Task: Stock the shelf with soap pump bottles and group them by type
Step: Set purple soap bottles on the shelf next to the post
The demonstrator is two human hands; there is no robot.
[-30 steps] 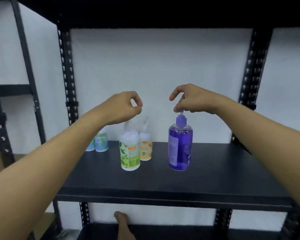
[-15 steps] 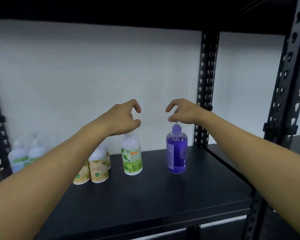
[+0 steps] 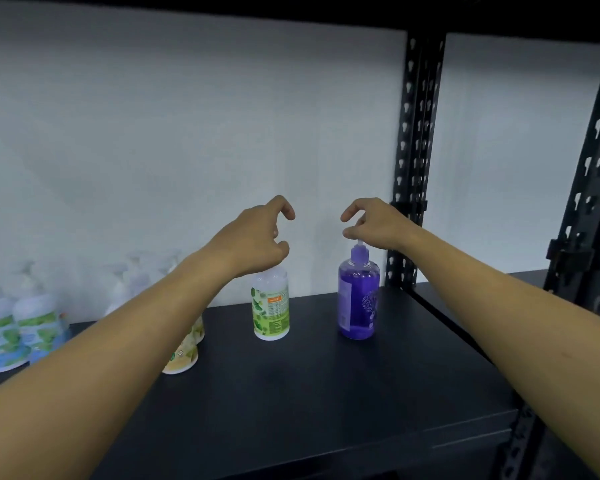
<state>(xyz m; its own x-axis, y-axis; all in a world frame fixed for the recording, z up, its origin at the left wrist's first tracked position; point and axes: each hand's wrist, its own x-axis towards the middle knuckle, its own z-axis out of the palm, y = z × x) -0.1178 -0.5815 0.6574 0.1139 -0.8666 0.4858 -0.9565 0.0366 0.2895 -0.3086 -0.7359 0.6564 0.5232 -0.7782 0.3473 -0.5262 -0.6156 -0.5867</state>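
Far left of the black shelf (image 3: 326, 393): two white pump bottles with green-and-blue labels (image 3: 18, 330) stand side by side, touching or nearly so; more pale bottles behind them are too blurred to identify. Next, partly hidden under the left forearm, two cream/yellow-label bottles (image 3: 182, 356) stand one behind the other. Then a white bottle with a green leaf label (image 3: 271, 306), upright and alone, its pump hidden by the left hand (image 3: 253, 237). That hand hovers just above it, fingers curled but parted, grasping nothing visible. Further right, the purple soap pump bottle (image 3: 359, 299) stands upright, well apart from the green one and near the right rear upright post (image 3: 414, 161). The right hand (image 3: 378, 223) sits at its pump head; thumb and fingers are loosely curved around the nozzle, contact probable, but firm pinch versus release cannot be told. Judgement: stocking is well under way. Green-blue and cream types are grouped. The green leaf bottle and the purple bottle each stand as single items, spaced as the start of separate groups. Front half of shelf is bare; no unstocked supply is in view, so the remaining count is unknown.
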